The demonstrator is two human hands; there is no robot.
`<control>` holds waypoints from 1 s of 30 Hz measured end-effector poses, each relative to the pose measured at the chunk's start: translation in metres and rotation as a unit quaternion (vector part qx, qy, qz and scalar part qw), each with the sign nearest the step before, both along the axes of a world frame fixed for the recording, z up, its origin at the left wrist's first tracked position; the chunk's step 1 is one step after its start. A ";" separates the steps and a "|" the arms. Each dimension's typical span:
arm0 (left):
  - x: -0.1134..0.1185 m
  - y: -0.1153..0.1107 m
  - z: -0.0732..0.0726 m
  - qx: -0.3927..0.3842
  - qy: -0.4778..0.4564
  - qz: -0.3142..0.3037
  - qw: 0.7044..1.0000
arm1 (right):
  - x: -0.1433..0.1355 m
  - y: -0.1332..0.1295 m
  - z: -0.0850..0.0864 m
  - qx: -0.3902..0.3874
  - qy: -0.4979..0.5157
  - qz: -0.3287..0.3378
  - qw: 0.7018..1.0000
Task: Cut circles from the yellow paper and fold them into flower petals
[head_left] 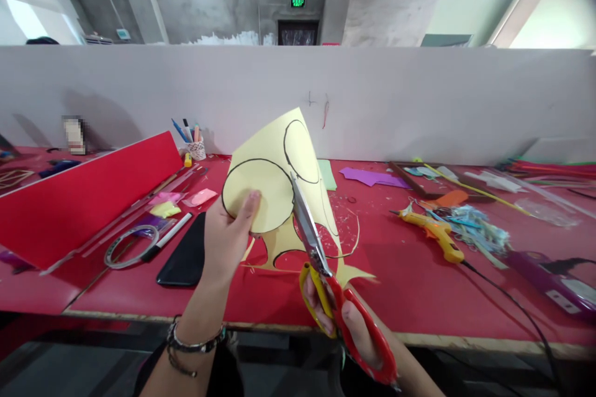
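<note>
My left hand (228, 229) grips a sheet of pale yellow paper (267, 136), its thumb pressed on a circle outlined in black. More outlined circles show on the sheet, and curved openings run along its lower part. In my right hand (358, 329) is a pair of scissors (307, 223) with one red and one yellow handle, fingers through the loops. The blades point up and away from me, their tips at the right edge of the circle under my thumb. Whether the blades are apart is hard to make out.
A red board (93, 198) stands at left, near a black phone (184, 254), a tape roll (130, 247), a marker (167, 237) and a pen cup (196, 149). At right lie a yellow glue gun (433, 229) with its cord, purple paper (372, 177) and a purple device (554, 285).
</note>
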State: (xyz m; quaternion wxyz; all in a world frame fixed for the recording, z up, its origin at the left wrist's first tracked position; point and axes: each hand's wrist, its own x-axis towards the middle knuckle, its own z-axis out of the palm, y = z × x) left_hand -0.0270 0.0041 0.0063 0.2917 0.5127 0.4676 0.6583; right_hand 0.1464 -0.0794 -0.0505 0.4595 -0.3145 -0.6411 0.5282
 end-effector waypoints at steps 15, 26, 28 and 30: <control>0.000 -0.001 0.001 -0.017 -0.029 -0.037 0.999 | 0.011 0.003 -0.013 0.012 -0.097 -0.056 0.994; -0.001 -0.003 0.003 -0.058 -0.069 -0.072 0.993 | 0.003 0.000 -0.022 -0.036 -0.049 -0.058 0.996; 0.000 -0.003 0.003 -0.056 -0.072 -0.075 0.993 | -0.001 0.001 -0.016 -0.039 -0.026 -0.054 0.997; 0.001 -0.003 0.003 -0.050 -0.075 -0.076 0.993 | -0.004 0.002 -0.014 -0.045 -0.017 -0.050 0.998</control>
